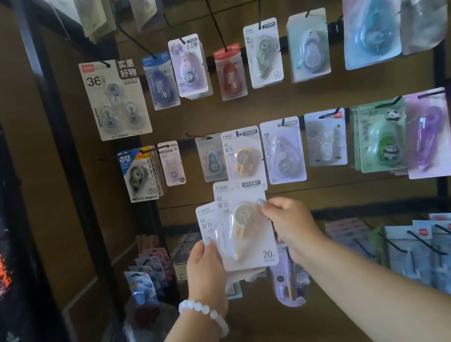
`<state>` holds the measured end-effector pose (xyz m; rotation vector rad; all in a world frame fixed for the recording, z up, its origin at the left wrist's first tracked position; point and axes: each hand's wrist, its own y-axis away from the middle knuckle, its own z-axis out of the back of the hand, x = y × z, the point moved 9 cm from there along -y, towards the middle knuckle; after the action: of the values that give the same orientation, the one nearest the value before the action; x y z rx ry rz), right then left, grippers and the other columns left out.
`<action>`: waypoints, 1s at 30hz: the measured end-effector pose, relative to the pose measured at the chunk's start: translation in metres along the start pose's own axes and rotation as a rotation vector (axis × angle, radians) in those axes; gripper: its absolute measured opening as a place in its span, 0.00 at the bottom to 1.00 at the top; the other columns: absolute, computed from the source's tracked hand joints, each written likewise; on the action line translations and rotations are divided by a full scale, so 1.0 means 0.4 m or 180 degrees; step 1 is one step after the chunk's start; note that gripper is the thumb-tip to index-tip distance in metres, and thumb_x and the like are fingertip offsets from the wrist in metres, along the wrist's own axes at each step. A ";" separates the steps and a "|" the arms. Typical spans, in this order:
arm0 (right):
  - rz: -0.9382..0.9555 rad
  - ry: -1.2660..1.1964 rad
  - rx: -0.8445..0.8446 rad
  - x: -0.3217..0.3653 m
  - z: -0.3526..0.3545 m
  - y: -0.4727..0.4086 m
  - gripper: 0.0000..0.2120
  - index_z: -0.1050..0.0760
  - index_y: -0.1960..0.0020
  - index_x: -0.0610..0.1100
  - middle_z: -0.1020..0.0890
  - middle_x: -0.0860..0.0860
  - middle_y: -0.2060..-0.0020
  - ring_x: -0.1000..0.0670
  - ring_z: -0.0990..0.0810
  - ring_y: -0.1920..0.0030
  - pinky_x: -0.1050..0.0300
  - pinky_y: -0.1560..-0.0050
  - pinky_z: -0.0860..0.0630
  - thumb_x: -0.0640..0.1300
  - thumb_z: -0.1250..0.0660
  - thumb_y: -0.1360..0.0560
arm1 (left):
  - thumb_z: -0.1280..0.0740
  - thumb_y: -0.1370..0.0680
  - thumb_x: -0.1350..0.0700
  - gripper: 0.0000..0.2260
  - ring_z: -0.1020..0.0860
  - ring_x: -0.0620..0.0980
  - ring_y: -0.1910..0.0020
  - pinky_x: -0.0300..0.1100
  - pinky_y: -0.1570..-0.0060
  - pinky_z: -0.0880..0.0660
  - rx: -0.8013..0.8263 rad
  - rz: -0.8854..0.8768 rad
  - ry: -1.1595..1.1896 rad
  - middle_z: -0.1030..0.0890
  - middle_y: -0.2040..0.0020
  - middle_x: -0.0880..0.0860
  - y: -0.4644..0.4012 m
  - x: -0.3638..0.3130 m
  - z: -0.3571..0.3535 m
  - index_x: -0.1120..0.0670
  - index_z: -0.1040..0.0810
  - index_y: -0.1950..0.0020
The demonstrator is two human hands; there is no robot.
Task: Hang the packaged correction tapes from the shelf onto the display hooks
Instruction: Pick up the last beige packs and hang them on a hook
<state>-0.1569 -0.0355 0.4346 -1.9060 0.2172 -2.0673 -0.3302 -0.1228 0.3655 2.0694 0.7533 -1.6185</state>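
Cream correction tape pack (244, 229) pinched by right fingers (265, 208); left fingers (206, 240) grip stack (205, 221).

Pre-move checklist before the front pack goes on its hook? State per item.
1. Right hand pinches the front pack: ok.
2. Left hand holds the remaining packs behind it: ok.
3. Front pack separated from the stack: cannot tell, they overlap.
4. Matching hung pack sits directly above, same T-9267 card: ok.
5. Hang hole at the front pack's top edge visible: cannot tell.
6. Front pack lifted to hook level: not ok, its top edge sits at the bottom of the hung pack, below the hook.
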 end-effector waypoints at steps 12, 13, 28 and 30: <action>0.0561 0.0188 -0.0591 0.232 0.047 -0.145 0.17 0.24 0.65 0.42 0.21 0.40 0.66 0.43 0.25 0.66 0.52 0.64 0.29 0.52 0.35 0.24 | 0.38 0.17 0.51 0.07 0.16 0.59 0.51 0.60 0.45 0.19 -0.0028 0.0052 -0.0074 0.17 0.49 0.55 0.019 -0.015 0.000 0.49 0.21 0.48; 0.0539 0.0237 -0.0627 0.229 0.047 -0.150 0.17 0.23 0.64 0.40 0.18 0.38 0.63 0.41 0.23 0.64 0.50 0.63 0.27 0.52 0.35 0.24 | 0.38 0.18 0.50 0.07 0.16 0.59 0.51 0.61 0.45 0.19 -0.0027 0.0054 -0.0079 0.16 0.49 0.55 0.019 -0.016 0.001 0.49 0.21 0.48; 0.0199 0.0988 -0.0977 0.180 0.039 -0.254 0.15 0.20 0.55 0.42 0.17 0.46 0.62 0.43 0.17 0.63 0.50 0.56 0.18 0.53 0.38 0.23 | 0.40 0.18 0.55 0.10 0.14 0.59 0.55 0.61 0.48 0.20 -0.0041 0.0053 -0.0243 0.15 0.53 0.56 -0.009 0.010 0.014 0.55 0.21 0.53; 0.0141 0.1130 -0.1046 0.178 0.036 -0.274 0.14 0.20 0.52 0.42 0.17 0.46 0.61 0.43 0.17 0.65 0.50 0.60 0.18 0.52 0.37 0.23 | 0.40 0.18 0.54 0.09 0.14 0.58 0.56 0.60 0.49 0.19 -0.0034 0.0041 -0.0264 0.15 0.53 0.56 -0.014 0.012 0.014 0.54 0.21 0.51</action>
<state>-0.1611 0.0451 0.5386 -1.6596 0.7136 -2.4487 -0.3371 -0.1212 0.3595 1.9824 0.7173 -1.6786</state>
